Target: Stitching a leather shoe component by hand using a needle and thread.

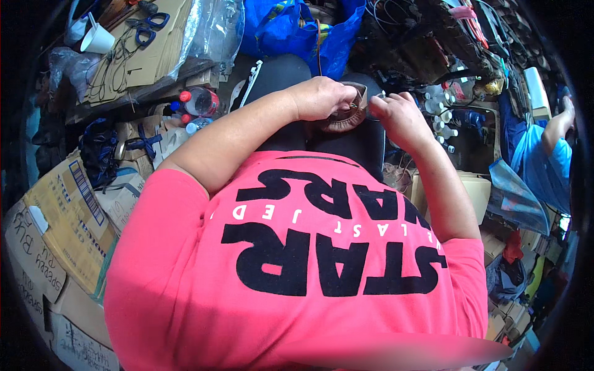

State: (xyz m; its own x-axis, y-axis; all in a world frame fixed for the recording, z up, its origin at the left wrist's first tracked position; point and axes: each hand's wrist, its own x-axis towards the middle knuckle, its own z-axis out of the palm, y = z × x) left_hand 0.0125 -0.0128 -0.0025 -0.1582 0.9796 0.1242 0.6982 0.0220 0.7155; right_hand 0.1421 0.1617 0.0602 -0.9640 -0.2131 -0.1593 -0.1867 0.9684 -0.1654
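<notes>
A brown leather shoe (342,123) with a pleated, curved edge rests on my lap, over dark trousers (281,74). My left hand (323,98) reaches over it from the left, its fingers closed in a pinch at the inner edge. A small thin thing shows near those fingertips, too small to name. Close by the shoe's right side, my right hand (402,119) is curled closed. What its fingers hold, if anything, is hidden.
Cardboard sheets (145,52) bear blue-handled scissors (147,34) at upper left, beside a white cup (97,40). A bottle with a red cap (201,101) stands below. Ahead is a blue bag (278,31); several small white-capped bottles (440,114) stand right. Another person's arm (559,127) shows far right.
</notes>
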